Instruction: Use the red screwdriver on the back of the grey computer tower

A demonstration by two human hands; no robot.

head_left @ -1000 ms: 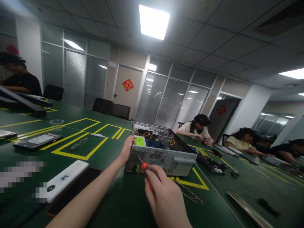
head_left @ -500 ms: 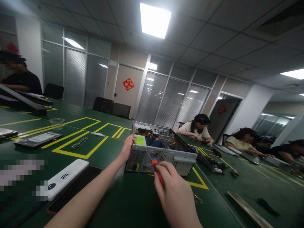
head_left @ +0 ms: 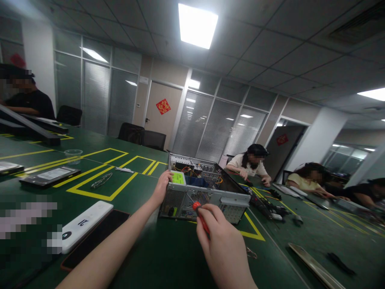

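An open grey computer case point(head_left: 207, 192) lies on the green table point(head_left: 156, 249), its rear panel facing me, with cables and a green-labelled power supply point(head_left: 178, 178) inside. My left hand point(head_left: 162, 184) grips the case's top left edge beside that label. My right hand point(head_left: 222, 245) is closed around a red-handled screwdriver point(head_left: 201, 216). Its thin shaft points up and left against the rear panel.
A white power bank point(head_left: 82, 226) and a dark phone point(head_left: 96, 241) lie at my left. A tablet point(head_left: 49, 176), a plastic cup point(head_left: 73, 154) and yellow floor-tape outlines sit farther left. Other people work at the right and far left. Tools and a metal strip point(head_left: 315, 265) lie at the right.
My right hand moved the screwdriver to the right along the rear panel and a little higher. My left hand stayed on the case's edge.
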